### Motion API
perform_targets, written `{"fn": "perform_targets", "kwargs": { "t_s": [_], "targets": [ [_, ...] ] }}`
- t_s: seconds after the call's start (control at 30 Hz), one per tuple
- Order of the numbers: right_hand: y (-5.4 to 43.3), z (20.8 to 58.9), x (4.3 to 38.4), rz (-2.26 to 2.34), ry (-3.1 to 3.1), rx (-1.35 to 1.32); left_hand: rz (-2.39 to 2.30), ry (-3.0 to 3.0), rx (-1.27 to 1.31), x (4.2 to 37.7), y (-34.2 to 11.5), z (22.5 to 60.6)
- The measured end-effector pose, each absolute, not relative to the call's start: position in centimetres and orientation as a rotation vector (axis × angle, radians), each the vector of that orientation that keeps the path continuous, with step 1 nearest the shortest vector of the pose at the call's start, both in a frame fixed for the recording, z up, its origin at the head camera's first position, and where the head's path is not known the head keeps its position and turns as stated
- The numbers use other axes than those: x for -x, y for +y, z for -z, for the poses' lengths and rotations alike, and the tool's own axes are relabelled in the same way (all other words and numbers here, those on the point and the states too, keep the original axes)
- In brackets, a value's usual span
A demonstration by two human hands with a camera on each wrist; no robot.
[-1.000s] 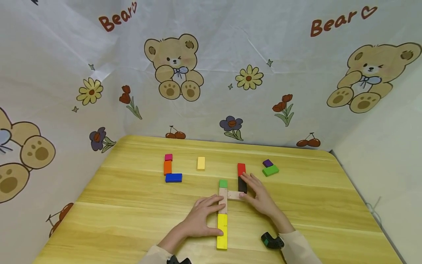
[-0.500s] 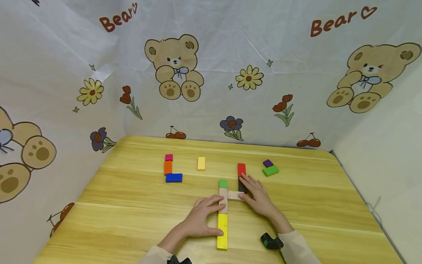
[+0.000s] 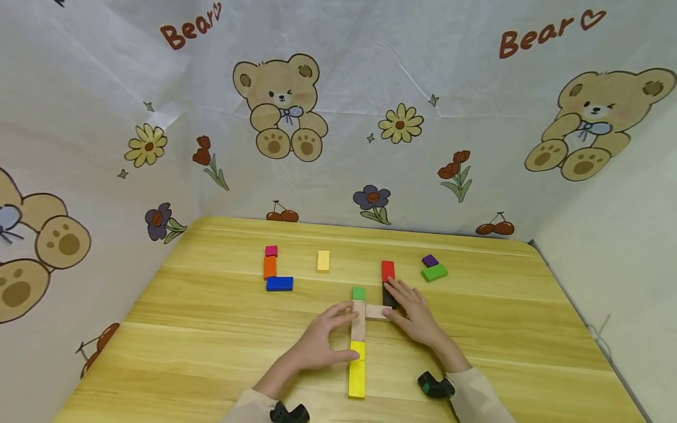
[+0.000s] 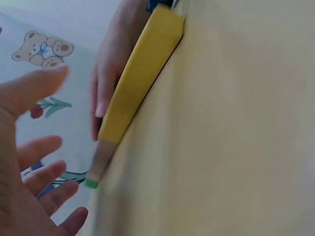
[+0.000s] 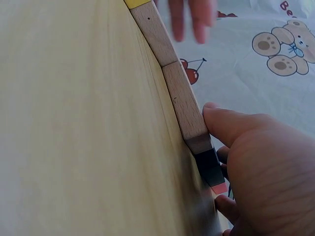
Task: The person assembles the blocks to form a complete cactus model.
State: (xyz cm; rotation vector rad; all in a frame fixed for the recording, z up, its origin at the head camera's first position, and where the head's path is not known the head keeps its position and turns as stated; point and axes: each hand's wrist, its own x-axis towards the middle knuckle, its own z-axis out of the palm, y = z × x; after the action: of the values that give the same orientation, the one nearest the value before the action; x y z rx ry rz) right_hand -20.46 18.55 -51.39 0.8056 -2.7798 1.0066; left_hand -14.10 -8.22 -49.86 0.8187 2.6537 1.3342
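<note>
A column of blocks runs away from me on the wooden table: yellow [image 3: 357,382] nearest, then bare wood [image 3: 358,332], then a small green block [image 3: 358,293]. Another bare wood block [image 3: 374,312] branches right from it and meets a black block [image 3: 388,298], with a red block [image 3: 388,270] beyond. My left hand [image 3: 319,342] hovers at the column's left side, fingers spread; in the left wrist view its fingers hold nothing. My right hand [image 3: 418,317] lies with its thumb at the branching block's right end and its fingers over the black block.
Back left on the table [image 3: 211,329] lie a pink block [image 3: 271,251], an orange block [image 3: 270,267] and a blue block [image 3: 280,284]. A pale yellow block [image 3: 323,261] lies nearby. Purple [image 3: 430,260] and green [image 3: 434,272] blocks sit back right. A bear-print cloth [image 3: 338,176] hangs behind.
My left hand has lifted off the column, its thumb shifting away from me along the yellow part. My right hand's fingers moved slightly left over the black block. The blocks stay in place.
</note>
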Motion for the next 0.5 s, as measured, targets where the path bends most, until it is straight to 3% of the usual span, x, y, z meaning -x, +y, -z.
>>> {"fn": "perform_targets", "kwargs": {
  "t_s": [0.27,0.5],
  "targets": [
    [18.8,51.3,20.5,-1.002,-2.779,-0.818,-1.737,2.681,-0.589,18.7,-10.3,47.0],
    [18.6,51.4,20.6,-0.993,-2.779,-0.823,-1.723,2.617,-0.402,24.5,-12.7,46.8]
  ]
}}
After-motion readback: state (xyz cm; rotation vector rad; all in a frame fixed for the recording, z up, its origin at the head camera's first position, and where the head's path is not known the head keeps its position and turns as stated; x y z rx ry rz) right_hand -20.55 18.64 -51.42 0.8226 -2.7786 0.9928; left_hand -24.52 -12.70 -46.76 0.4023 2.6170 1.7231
